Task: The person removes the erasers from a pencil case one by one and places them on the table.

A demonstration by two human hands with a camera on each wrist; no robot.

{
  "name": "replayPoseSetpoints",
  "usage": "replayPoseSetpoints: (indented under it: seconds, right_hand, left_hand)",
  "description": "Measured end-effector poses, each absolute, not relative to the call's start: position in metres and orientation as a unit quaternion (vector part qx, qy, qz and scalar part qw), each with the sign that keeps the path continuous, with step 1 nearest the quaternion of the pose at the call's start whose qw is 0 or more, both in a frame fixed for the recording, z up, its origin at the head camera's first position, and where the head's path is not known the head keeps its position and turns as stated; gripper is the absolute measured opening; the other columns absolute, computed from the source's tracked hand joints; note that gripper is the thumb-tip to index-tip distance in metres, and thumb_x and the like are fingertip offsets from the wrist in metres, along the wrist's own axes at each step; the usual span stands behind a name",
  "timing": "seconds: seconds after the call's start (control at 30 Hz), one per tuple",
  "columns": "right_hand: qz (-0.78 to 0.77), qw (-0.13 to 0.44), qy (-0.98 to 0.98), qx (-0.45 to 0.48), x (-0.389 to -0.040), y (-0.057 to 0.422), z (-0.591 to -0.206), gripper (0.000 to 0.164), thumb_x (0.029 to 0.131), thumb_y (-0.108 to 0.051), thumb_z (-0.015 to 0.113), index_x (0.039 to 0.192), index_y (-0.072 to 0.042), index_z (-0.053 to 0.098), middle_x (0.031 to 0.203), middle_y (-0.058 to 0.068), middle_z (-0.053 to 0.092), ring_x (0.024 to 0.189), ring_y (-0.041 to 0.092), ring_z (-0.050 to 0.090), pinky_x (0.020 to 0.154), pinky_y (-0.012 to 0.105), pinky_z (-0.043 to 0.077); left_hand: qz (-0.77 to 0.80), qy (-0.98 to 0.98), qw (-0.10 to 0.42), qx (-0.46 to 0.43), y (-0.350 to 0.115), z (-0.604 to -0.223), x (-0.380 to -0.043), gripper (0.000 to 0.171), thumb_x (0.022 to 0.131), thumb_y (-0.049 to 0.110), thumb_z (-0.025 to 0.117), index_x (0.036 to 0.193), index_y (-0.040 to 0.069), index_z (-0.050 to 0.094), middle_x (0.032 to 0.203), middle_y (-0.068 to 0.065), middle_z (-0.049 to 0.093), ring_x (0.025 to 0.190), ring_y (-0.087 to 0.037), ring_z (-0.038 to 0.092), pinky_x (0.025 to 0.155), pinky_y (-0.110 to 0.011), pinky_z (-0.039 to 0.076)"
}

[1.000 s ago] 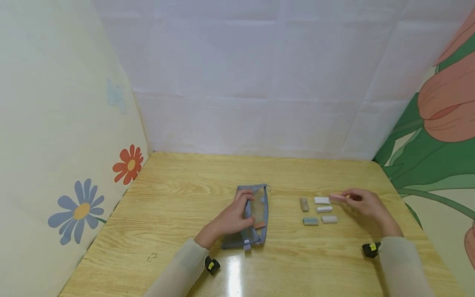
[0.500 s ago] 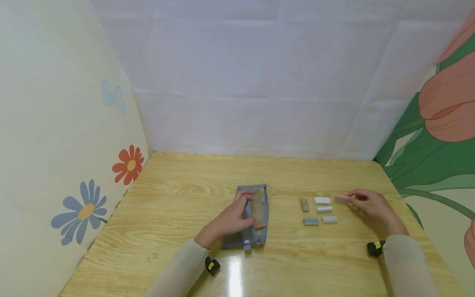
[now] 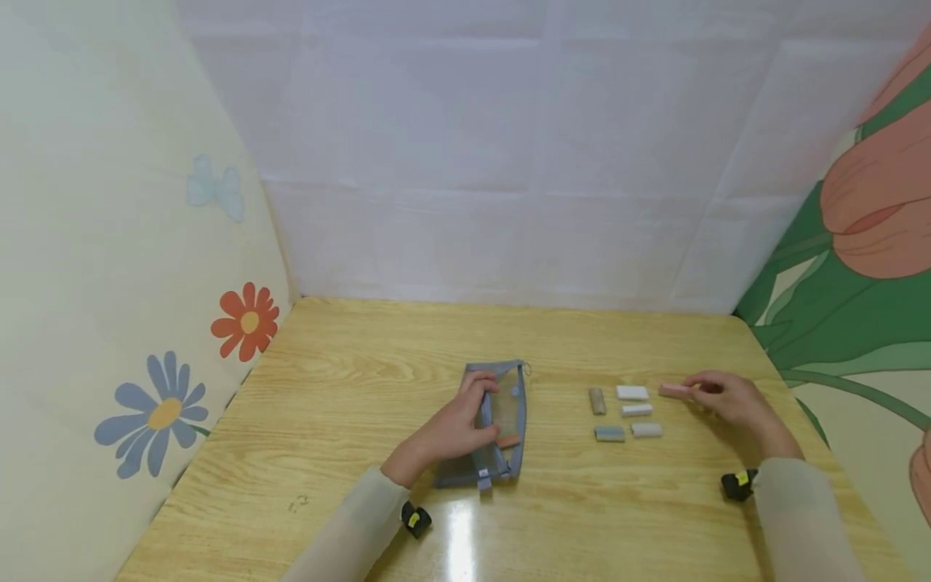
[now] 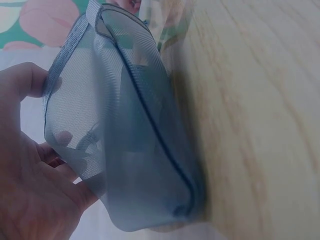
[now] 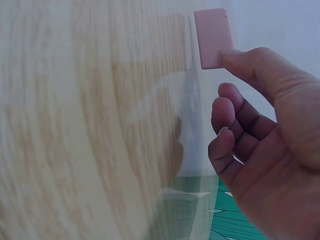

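Observation:
Between thumb and fingertips my right hand (image 3: 730,402) pinches a flat pink eraser (image 3: 675,390). The right wrist view shows the pink eraser (image 5: 215,39) above the wooden surface, its smooth face toward the camera. My left hand (image 3: 454,420) grips the edge of a grey-blue mesh zip pouch (image 3: 520,420), keeping its mouth apart. An orange-brown block (image 3: 508,441) lies inside. Seen from the left wrist, the pouch (image 4: 145,165) stands between the left hand (image 4: 35,165) and the table, fingers behind the mesh.
Between pouch and right hand lie a white eraser (image 3: 632,393), a narrower white one (image 3: 636,411), a greyish one (image 3: 646,430), a blue-green one (image 3: 609,434) and a brown one (image 3: 597,401). A white cloth wall (image 3: 509,202) rises behind the wooden table (image 3: 349,380).
My right hand has shifted a little to the right with the pink eraser, away from the white eraser, and has nearly stopped. The left hand and pouch stay in place.

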State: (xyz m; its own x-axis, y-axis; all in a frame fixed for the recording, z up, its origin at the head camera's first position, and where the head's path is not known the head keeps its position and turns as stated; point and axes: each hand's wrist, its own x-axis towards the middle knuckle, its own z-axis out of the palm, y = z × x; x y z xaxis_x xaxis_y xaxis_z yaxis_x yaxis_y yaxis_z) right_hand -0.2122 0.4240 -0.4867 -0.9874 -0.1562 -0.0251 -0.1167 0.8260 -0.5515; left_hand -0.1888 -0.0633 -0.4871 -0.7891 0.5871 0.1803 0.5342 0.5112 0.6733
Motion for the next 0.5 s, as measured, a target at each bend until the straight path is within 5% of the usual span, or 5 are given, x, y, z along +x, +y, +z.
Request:
replayPoseSetpoints:
  seconds: [0.5]
  right_hand:
    - [-0.281,0.055,0.956,-0.058,-0.2149,0.4238,-0.4881,0.045,0.101,-0.040,0.060,0.122,-0.001,0.070,0.108,0.017,0.068,0.088,0.022,0.056,0.071,0.035,0.047]
  left_hand:
    - [0.379,0.871,0.055,0.308,-0.0661,-0.4889,-0.1890,0.062,0.087,0.025,0.063,0.139,-0.003,0.042,0.156,-0.012,0.026,0.136,-0.029,0.041,0.111,-0.043,0.041]
